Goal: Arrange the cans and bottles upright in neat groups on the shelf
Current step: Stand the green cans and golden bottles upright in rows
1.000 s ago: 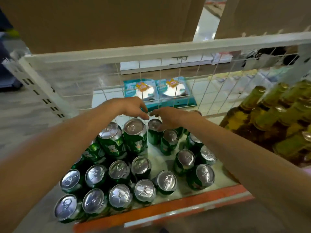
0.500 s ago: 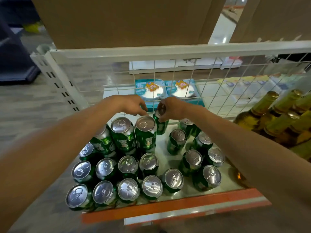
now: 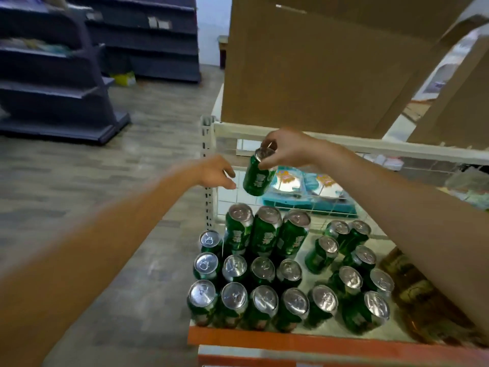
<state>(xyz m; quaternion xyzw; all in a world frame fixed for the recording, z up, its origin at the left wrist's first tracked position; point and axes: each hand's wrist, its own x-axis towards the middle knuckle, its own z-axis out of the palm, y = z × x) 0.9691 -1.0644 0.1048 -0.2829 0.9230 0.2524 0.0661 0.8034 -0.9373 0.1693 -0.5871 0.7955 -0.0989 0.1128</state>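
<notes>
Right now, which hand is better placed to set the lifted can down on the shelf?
Right. The right hand pinches the green can by its top, tilted in the air above the back cans. The left hand holds nothing, beside the can, apart from it.

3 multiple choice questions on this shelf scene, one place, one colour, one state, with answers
1. Where is the can in the right hand? A in the air above the standing cans B in a bag C in a pocket
2. The shelf front edge is A blue B black C orange
3. The left hand is A gripping a bottle B holding nothing C pressing a lid
Answers: A, it hangs clear of the tops below; C, an orange strip runs under the front row; B, it is loose and empty.
</notes>
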